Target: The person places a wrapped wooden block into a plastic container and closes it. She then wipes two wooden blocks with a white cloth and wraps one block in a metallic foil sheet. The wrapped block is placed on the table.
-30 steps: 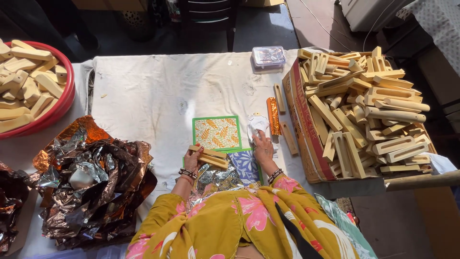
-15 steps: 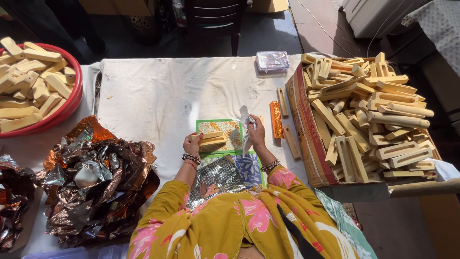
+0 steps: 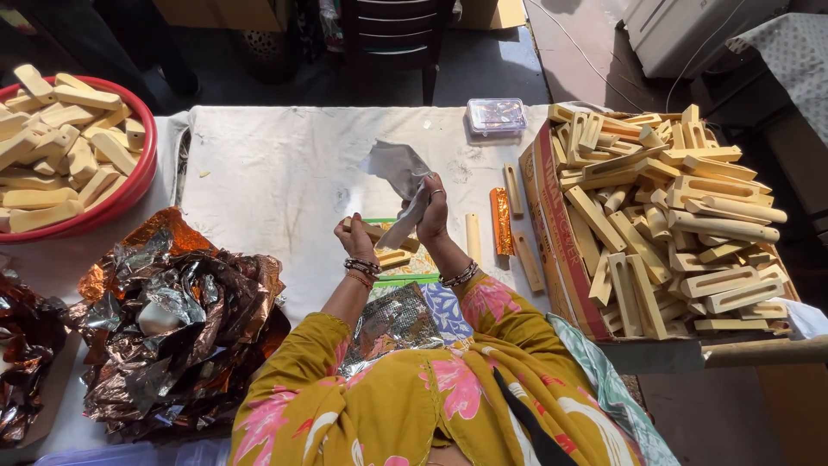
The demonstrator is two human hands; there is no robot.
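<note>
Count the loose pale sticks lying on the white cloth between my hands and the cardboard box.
3 pale sticks lie there: one just right of the right hand, one beyond the orange wrapped stick, one beside the box. Others may hide under the hands.

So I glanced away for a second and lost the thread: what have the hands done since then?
Both hands rose off the green patterned card. The left hand picked up a cream stick; the right hand lifted a silver foil sheet and brings it onto the stick. The red basin, crumpled foil pile and box of sticks stayed put.
</note>
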